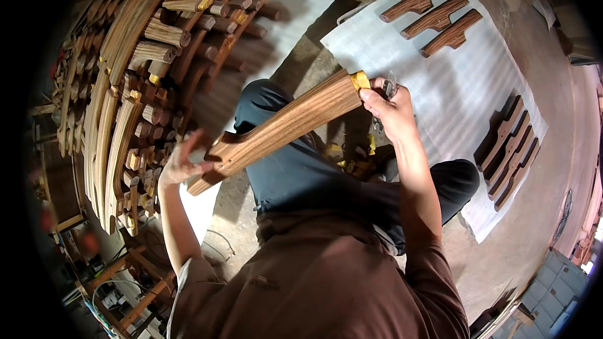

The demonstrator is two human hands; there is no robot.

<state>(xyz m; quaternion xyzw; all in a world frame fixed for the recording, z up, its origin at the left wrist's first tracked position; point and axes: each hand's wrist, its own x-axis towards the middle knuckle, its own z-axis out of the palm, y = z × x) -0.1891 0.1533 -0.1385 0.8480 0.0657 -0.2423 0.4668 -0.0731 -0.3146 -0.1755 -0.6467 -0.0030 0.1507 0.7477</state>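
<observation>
A long shaped wooden piece [295, 119] with striped brown grain lies slanted across the view above my lap, with a curved cut-out near its lower left end. My right hand [391, 108] is closed on its upper right end, thumb by a strip of yellow tape [360, 80]. A small clear, shiny object [391, 81] shows at the fingers of that hand; its kind is unclear. At the lower left end my left hand [183, 160] has its fingers spread and somewhat blurred, with one digit reaching over the wood.
A tall stack of similar wooden pieces [119, 81] stands close at the left. Several dark-grained pieces [436, 16] lie on a white sheet [433, 81] at the right, with more dark pieces [510, 150] nearer. Yellow scraps [358, 166] lie between my legs.
</observation>
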